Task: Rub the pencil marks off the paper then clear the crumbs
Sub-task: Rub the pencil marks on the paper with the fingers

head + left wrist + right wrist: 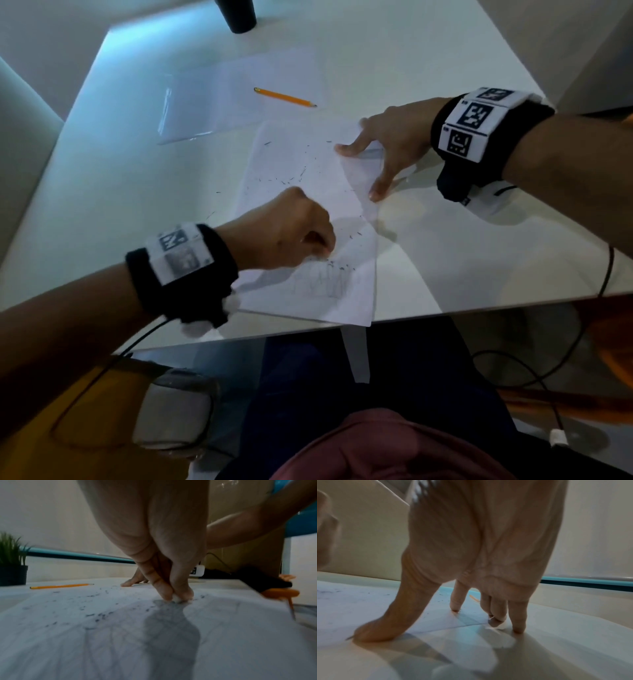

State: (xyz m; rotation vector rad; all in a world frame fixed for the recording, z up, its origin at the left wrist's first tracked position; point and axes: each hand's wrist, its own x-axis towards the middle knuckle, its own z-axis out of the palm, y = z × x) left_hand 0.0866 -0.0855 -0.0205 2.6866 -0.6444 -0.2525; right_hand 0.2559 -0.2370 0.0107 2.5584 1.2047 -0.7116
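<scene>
A white sheet of paper (308, 192) lies on the white table (445, 257), strewn with dark eraser crumbs (291, 178) and faint pencil marks (318, 284) near its front edge. My left hand (291, 233) pinches a small white eraser (176, 599) between thumb and fingers and presses it on the paper (102, 635). My right hand (387, 147) holds the sheet's right edge down with spread fingertips (455, 605) and thumb (373, 632), gripping nothing.
A yellow pencil (284, 97) lies beyond the paper on a clear plastic sleeve (239, 96). A dark cup (238, 15) stands at the far edge. A potted plant (12, 561) shows in the left wrist view. The table's front edge runs just below the sheet.
</scene>
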